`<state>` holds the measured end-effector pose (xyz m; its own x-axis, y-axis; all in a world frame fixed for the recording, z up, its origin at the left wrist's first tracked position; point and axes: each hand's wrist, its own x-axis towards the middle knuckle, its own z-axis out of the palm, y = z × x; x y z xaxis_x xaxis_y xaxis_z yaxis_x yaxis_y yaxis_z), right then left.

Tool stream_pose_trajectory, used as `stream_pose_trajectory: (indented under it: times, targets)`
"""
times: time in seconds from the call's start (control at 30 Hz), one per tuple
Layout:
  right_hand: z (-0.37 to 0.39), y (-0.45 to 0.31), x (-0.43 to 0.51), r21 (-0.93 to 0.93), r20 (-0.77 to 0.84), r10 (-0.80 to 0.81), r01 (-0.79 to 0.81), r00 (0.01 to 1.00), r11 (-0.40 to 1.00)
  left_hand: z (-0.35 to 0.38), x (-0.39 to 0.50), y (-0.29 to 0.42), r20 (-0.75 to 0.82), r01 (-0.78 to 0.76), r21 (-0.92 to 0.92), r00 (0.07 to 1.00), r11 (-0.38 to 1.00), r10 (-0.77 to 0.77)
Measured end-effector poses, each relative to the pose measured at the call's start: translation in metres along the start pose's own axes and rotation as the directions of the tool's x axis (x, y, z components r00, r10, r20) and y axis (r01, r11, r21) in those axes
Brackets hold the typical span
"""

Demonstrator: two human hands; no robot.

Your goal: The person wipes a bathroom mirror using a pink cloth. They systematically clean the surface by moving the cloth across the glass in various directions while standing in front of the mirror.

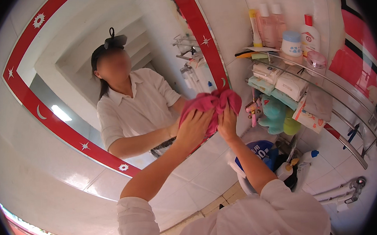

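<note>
A bunched magenta cloth (207, 104) lies against the lower right part of a wall mirror (131, 56), over its red border (60, 133) with white suns, stars and moons. My left hand (195, 126) rests on the cloth's left side with its fingers spread over the folds. On the right side of the cloth, my right hand (227, 123) has its fingers closed into the fabric. The cloth hides part of the border and some fingertips. The mirror reflects a person in a white shirt and dark cap.
To the right, a glass and metal wall shelf (303, 67) bears bottles, jars and tissue packs. Plush toys (272, 115) hang below it. Lower down are a blue-labelled tub (255, 153), a pump bottle (284, 171) and metal pipe fittings (357, 187) on the tiled wall.
</note>
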<state>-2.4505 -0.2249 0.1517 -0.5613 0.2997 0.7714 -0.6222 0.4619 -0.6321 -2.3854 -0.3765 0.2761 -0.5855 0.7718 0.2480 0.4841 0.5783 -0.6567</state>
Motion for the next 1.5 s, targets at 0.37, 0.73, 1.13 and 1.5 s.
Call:
stream_pose_trajectory:
  times: [0.37, 0.73, 1.13, 1.5]
  targets:
    - [0.004, -0.036, 0.039, 0.084, 0.033, -0.124, 0.121, 0.992, 0.989, -0.032, -0.035, -0.011, -0.336, 0.316, -0.115, 0.880, 0.942, -0.336]
    - [0.030, -0.066, 0.026, 0.117, 0.049, -0.512, 0.504, 0.858, 0.856, -0.035, -0.066, -0.024, -0.448, 0.487, -0.080, 0.762, 0.870, -0.468]
    - [0.004, -0.036, 0.000, 0.136, 0.071, -0.426, 0.414, 0.902, 0.900, 0.009, -0.116, 0.049, -0.323, 0.564, -0.271, 0.710, 0.780, -0.626]
    - [0.025, -0.127, 0.033, 0.331, 0.109, -0.578, 0.519, 0.809, 0.788, -0.047, -0.149, 0.007, -0.466, 0.726, -0.224, 0.506, 0.650, -0.726]
